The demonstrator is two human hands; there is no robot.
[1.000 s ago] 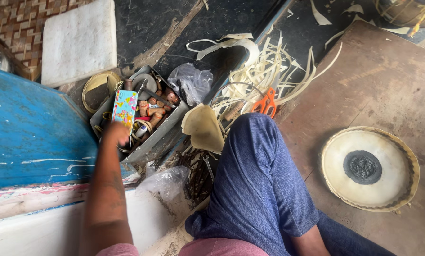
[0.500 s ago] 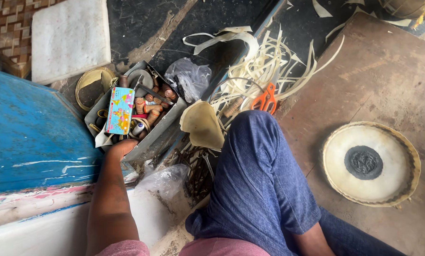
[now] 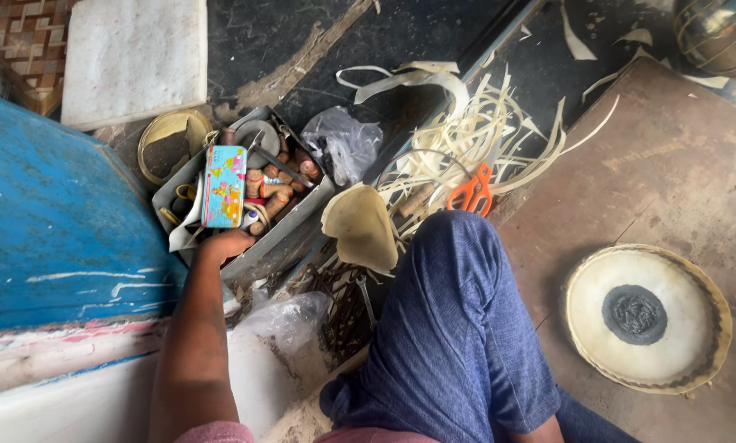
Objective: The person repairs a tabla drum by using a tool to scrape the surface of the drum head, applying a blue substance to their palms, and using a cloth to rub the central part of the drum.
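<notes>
**Tin set down in the tray**

Tin (image 3: 224, 186), the small colourful one, now rests on the clutter at the left side of the grey tray (image 3: 290, 234); a second ago I had it raised and tilted above the tray's left edge, and half a second ago it was lower and nearer the middle. So it has come down among the things there, and my left hand (image 3: 224, 244) has sunk with it to the tray's near edge. The hand is at the tin's near end, fingers curled and close together. Whether they grip the tin or only touch it I cannot tell, because the fingertips are hidden behind it. My right hand is out of view.

The tin's long axis runs from the near edge of the tray toward the far edge, almost straight away from me, leaning slightly right at the far end. Its printed face looks up. Just right of it lie brown spools (image 3: 271, 187) and a round lid (image 3: 257, 134). Orange scissors (image 3: 473, 191) sit well apart, by my knee (image 3: 454, 246), among pale strips (image 3: 483, 135).
</notes>
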